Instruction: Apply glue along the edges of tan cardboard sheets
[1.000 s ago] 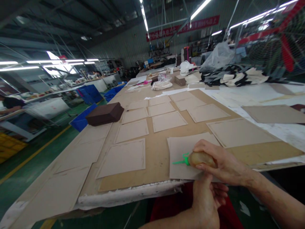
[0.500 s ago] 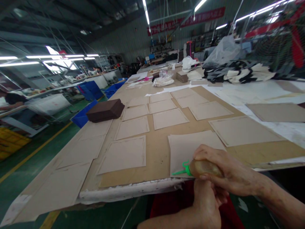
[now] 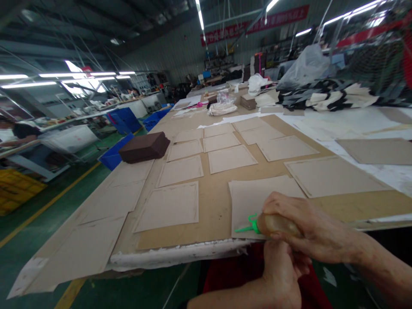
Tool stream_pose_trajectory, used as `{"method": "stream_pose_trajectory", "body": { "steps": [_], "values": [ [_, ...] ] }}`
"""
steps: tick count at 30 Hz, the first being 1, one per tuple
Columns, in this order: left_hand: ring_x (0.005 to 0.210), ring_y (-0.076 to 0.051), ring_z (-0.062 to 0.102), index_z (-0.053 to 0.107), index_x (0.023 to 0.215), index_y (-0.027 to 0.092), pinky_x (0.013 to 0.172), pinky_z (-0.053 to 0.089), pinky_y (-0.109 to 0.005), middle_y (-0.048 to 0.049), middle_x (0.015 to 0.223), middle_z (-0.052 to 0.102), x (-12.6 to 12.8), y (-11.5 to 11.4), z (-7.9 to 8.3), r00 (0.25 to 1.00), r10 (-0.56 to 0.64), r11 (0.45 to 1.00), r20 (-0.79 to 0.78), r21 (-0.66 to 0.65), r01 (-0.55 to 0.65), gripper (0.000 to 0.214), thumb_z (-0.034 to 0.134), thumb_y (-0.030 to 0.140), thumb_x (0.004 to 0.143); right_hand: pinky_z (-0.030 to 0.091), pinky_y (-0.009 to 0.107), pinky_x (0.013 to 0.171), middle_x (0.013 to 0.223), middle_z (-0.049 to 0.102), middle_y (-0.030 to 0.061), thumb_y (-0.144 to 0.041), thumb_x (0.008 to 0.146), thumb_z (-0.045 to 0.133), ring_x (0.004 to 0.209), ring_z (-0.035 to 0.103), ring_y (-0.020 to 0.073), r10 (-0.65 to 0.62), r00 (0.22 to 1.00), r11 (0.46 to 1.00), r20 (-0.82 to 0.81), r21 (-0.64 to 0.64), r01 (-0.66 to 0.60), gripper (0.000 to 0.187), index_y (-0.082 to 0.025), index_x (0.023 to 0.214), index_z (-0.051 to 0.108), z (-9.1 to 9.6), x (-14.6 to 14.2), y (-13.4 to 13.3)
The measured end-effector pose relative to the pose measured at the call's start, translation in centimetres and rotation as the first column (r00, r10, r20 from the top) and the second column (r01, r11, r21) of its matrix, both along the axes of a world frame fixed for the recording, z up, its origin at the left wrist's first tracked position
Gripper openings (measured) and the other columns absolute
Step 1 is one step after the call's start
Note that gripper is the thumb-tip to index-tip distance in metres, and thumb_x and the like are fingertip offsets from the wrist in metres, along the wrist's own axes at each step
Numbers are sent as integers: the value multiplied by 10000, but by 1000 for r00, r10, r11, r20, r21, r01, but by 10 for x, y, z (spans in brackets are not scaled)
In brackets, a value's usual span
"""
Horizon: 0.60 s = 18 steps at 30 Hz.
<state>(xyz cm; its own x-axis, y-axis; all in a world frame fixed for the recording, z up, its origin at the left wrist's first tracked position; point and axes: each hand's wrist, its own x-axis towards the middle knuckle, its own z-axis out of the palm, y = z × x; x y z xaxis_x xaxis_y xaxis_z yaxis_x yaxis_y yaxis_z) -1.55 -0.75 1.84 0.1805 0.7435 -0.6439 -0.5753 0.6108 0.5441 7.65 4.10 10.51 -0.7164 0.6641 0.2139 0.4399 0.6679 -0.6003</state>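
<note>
My right hand [image 3: 304,225] is wrapped round a small amber squeeze bottle [image 3: 277,225] with a green nozzle [image 3: 246,227]. The nozzle tip points left and rests at the near left corner of a beige sheet [image 3: 257,195] lying at the table's front edge. My left hand [image 3: 283,274] hangs below the table edge, under the bottle, fingers curled toward the sheet's near edge. What its fingers hold is hidden.
Several more beige sheets [image 3: 170,206] lie in rows on the brown board-covered table [image 3: 212,210]. A dark brown stack [image 3: 144,147] sits at the left. Bags and piled material [image 3: 325,96] lie far right. Blue bins [image 3: 114,156] stand on the green floor left.
The bottle's nozzle slid from mid-sheet down to the sheet's near left corner. My left hand stayed under the table edge.
</note>
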Motion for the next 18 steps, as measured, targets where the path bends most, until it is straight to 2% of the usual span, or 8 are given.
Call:
{"method": "stream_pose_trajectory", "body": {
  "steps": [3,8,14,18],
  "values": [
    [460,-86,457,588,710,118,472,274,-213,-30,580,555,0,1,-1,1000,-21,1000,2,10,21,203,496,299,708,431,318,728,919,554,33,-275,896,519,807,532,179,-23,1000,1000,3,20,23,83,-226,959,541,-3,-1,9],
    [447,-87,477,608,786,80,464,283,-203,-76,607,606,2,3,-5,999,-34,999,-13,-29,34,351,514,418,771,416,333,747,947,545,38,-266,886,527,841,527,190,-174,984,978,23,119,171,115,-218,991,518,-11,2,24],
    [423,-94,473,618,668,66,434,256,-211,-91,587,597,4,5,-15,998,-59,998,-24,-16,59,455,597,520,681,420,304,715,928,545,9,-309,878,568,810,540,168,-106,994,994,29,29,105,127,-237,973,524,-8,4,21],
    [431,-87,471,610,631,77,423,263,-201,-83,586,590,4,5,-16,999,-37,999,-13,-12,37,470,597,542,700,413,319,730,941,544,23,-284,863,578,834,534,181,-158,987,980,21,122,154,149,-221,982,515,-8,2,28]
  ]
}}
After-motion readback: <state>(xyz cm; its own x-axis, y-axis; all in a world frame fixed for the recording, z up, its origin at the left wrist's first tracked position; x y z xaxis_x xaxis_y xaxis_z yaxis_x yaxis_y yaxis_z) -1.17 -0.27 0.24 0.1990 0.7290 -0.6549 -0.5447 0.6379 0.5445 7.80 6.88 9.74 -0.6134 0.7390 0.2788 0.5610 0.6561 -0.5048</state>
